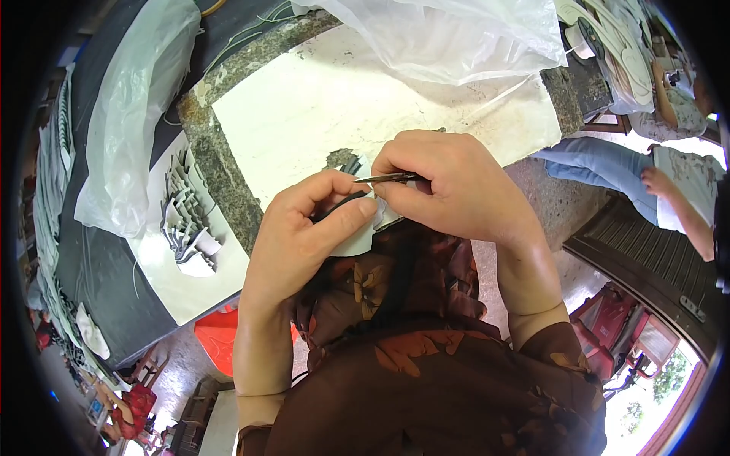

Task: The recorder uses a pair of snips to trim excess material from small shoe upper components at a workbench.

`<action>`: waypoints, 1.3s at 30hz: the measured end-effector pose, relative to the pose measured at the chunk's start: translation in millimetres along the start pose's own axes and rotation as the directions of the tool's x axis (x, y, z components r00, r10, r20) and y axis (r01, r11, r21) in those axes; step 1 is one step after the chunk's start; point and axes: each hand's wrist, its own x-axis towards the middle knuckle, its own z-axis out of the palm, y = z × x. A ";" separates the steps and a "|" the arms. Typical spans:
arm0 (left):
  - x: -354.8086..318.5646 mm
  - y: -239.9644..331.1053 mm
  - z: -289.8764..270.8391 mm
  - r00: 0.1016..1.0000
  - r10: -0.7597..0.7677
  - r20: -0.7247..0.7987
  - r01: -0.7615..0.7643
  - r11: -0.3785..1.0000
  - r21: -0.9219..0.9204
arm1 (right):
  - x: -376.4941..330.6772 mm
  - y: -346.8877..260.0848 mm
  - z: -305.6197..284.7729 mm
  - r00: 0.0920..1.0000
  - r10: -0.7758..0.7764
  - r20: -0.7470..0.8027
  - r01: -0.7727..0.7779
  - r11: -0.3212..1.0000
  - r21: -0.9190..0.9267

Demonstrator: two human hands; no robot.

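My left hand [300, 228] pinches a white piece [357, 242] | my right hand [456, 182] clamps a slim pointed tool [386, 178] close by.

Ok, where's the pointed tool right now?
In the head view, the pointed tool is just above the middle, in the right hand, its tip beside the left hand, which holds a white piece.

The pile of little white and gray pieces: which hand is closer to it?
Left. The left hand is to the right of the pile, not touching it; the right hand is farther right, past the left one.
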 end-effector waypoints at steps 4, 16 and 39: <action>2.5 -8.1 -1.5 0.998 0.046 -0.052 -0.044 0.998 0.036 | -1.4 1.6 0.4 0.993 -0.040 -0.115 0.047 0.997 0.058; -5.9 -15.7 -2.3 0.983 -0.122 -0.134 0.079 0.954 -0.288 | -38.0 -4.7 25.9 0.960 0.249 0.126 -0.279 0.886 0.371; -18.6 -42.7 -14.1 0.928 0.192 -0.318 -0.197 0.980 0.018 | -40.1 2.9 56.9 0.988 0.052 0.147 -0.134 0.766 0.628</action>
